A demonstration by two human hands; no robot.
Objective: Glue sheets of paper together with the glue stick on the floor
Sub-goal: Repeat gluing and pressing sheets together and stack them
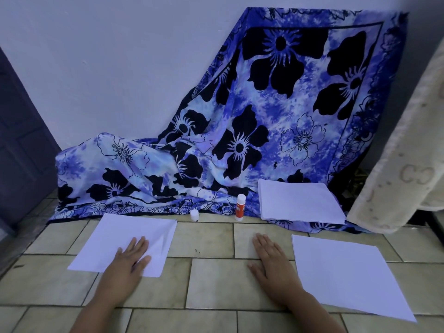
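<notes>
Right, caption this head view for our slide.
Left hand flat on paper, right hand on tiles, glue stick upright beyond.

Two hands: one left hand (129, 258), one right hand (269, 258). One glue stick (240, 207) and one loose white cap (194, 215). Three lots of white paper: a left sheet (115, 236), a right sheet (343, 277) and one stack (298, 200), its sheets too close to count from here. One flowered blue cloth (264, 116), one cream blanket (403, 164).
</notes>
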